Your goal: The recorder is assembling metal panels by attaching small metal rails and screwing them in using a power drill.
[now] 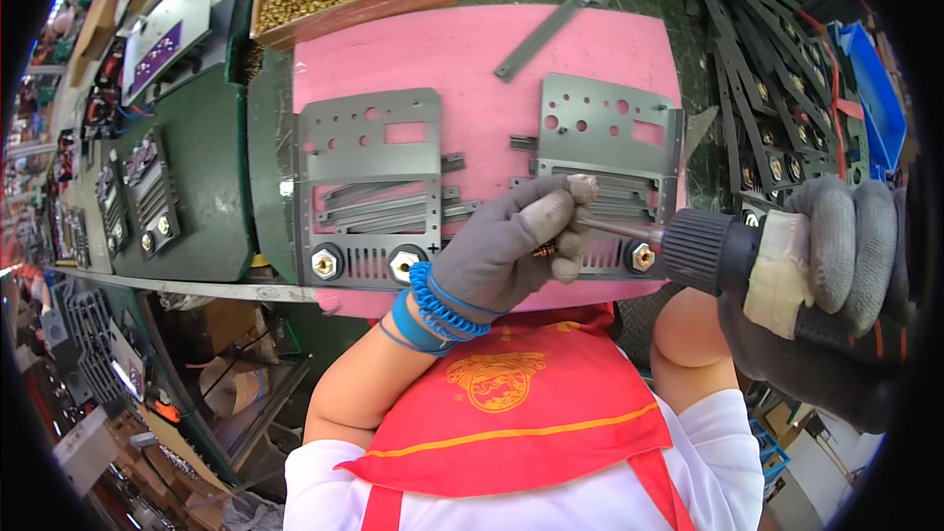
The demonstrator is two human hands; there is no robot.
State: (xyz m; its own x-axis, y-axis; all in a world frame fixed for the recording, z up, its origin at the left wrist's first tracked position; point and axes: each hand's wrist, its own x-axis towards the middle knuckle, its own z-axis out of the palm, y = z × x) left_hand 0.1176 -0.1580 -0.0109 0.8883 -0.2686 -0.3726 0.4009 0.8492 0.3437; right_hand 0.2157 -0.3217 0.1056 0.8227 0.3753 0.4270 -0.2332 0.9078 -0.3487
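My right hand, in a grey glove, grips a black electric screwdriver whose bit points left. My left hand, gloved and with a blue coil band at its wrist, is closed, its fingertips pinched together by the tip of the bit. Small brass-coloured screws show under its curled fingers; what the fingertips pinch is hidden. Below the hands lie two grey metal panels, the left panel and the right panel, partly covered by my left hand. Hex-shaped fittings sit along their near edges.
A pink foam sheet lies under the panels. Behind it stands a box of small brass-coloured screws. One loose metal strip rests on the sheet. Dark metal strips pile up at the right, beside a blue bin.
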